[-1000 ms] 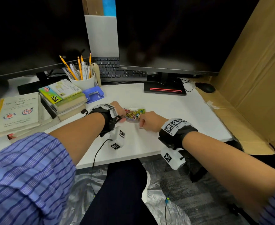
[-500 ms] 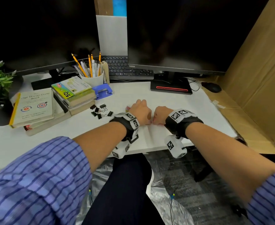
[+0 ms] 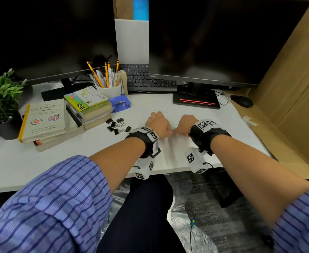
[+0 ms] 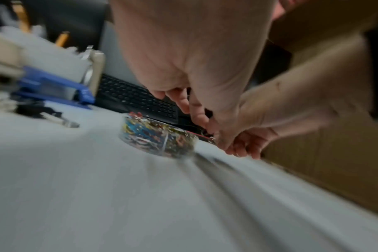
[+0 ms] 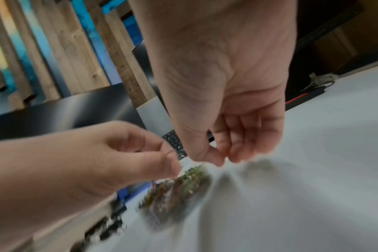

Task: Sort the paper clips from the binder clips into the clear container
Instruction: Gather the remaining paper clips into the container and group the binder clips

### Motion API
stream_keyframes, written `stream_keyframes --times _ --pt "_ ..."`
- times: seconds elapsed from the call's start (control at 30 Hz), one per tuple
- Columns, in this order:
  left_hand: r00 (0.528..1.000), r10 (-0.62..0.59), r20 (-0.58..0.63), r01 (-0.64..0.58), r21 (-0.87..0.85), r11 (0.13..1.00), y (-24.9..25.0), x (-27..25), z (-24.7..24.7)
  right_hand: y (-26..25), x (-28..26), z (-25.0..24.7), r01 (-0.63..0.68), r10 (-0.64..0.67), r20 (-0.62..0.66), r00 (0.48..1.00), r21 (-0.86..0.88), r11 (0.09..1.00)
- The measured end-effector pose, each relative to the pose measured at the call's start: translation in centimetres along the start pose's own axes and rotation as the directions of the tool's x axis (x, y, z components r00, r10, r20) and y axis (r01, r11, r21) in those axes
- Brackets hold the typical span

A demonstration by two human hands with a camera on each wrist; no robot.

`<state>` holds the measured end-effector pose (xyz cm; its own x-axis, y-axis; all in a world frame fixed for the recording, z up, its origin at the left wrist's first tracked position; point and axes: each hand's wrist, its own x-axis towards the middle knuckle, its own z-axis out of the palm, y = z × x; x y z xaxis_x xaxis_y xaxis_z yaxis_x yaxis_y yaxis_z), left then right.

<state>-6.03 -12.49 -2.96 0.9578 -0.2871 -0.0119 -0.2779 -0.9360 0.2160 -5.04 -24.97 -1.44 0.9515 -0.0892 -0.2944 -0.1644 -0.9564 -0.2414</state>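
My left hand (image 3: 158, 123) and right hand (image 3: 185, 123) hover close together over the white desk (image 3: 195, 115), fingers loosely curled; whether either pinches anything I cannot tell; the round clear container (image 4: 158, 138) of coloured paper clips sits under them; black binder clips (image 3: 117, 125) lie left.

Bare desk (image 3: 214, 123) seen on the right, left side blocked by binder clips (image 3: 117, 125), books (image 3: 87, 108), hole punch (image 3: 119, 104), monitors at back.
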Motion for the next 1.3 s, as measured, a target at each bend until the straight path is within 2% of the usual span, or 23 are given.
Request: stream_keyframes --times 0.07,0.13,0.2,0.3,0.43,0.47,0.57,0.63,0.73,0.8,0.87,0.9,0.97,1.07,1.17,1.3 --pt "0.98 -0.187 -0.062 0.183 -0.065 0.981 -1.4 0.6 -1.3 -0.6 1.0 -0.8 0.0 0.009 -0.079 0.997 0.107 0.994" --pt "0.954 -0.296 -0.037 0.294 -0.055 0.954 -2.8 1.0 -2.0 -1.2 1.9 -1.1 0.016 -0.007 -0.056 0.998 0.156 0.988" --pt "0.945 -0.326 0.002 0.326 -0.078 0.942 -3.6 1.2 -1.8 -1.6 2.7 -0.9 0.025 -0.023 -0.016 1.0 0.138 0.99" --pt "0.93 -0.366 0.044 0.368 -0.103 0.924 -3.9 1.0 -1.5 -1.1 5.2 -0.1 -0.019 0.017 0.011 1.0 0.203 0.979" --pt "0.943 -0.317 0.097 0.331 -0.327 0.885 -5.3 0.4 -2.2 -2.1 4.2 -0.4 -0.037 -0.017 0.147 0.989 0.354 0.934" --pt "0.946 -0.306 0.107 0.324 -0.351 0.878 -5.5 0.3 -2.4 -2.6 3.8 -0.4 -0.018 -0.037 0.154 0.987 0.34 0.94" --pt "0.944 -0.304 0.125 0.329 -0.315 0.89 -6.8 0.3 -2.5 -3.9 4.5 0.4 0.082 -0.1 0.144 0.985 0.127 0.989" --pt "0.946 -0.318 0.069 0.323 -0.313 0.893 -8.3 0.2 -2.7 -4.9 5.2 0.8 0.069 -0.084 0.158 0.984 0.096 0.993" --pt "0.945 -0.326 0.032 0.325 -0.231 0.917 -11.3 0.2 -4.3 -7.8 4.3 -0.2 0.155 -0.154 0.05 0.987 -0.019 0.988" --pt "0.933 -0.354 0.073 0.361 -0.161 0.919 -13.5 0.6 -5.2 -10.0 4.0 -0.3 0.253 -0.253 0.005 0.968 0.001 0.968" --pt "0.915 -0.376 0.148 0.385 -0.038 0.922 -15.2 0.6 -5.9 -12.6 3.6 0.0 0.349 -0.351 0.077 0.933 0.037 0.936" --pt "0.905 -0.384 0.184 0.386 0.025 0.922 -16.0 0.9 -5.6 -13.7 3.2 0.3 0.376 -0.375 0.133 0.918 0.019 0.927" --pt "0.9 -0.38 0.214 0.357 0.137 0.924 -17.4 1.1 -4.0 -15.2 3.0 1.3 0.428 -0.413 0.167 0.895 -0.065 0.902" --pt "0.902 -0.358 0.241 0.335 0.133 0.933 -19.0 1.6 -2.0 -16.7 3.3 3.0 0.487 -0.457 0.173 0.873 -0.248 0.837" --pt "0.91 -0.34 0.237 0.307 0.164 0.937 -19.2 1.2 -1.4 -16.9 6.9 5.1 0.507 -0.467 0.197 0.862 -0.329 0.796" --pt "0.906 -0.334 0.259 0.317 0.109 0.942 -19.7 0.7 -1.1 -17.6 2.2 3.3 0.529 -0.496 0.195 0.846 -0.42 0.737"
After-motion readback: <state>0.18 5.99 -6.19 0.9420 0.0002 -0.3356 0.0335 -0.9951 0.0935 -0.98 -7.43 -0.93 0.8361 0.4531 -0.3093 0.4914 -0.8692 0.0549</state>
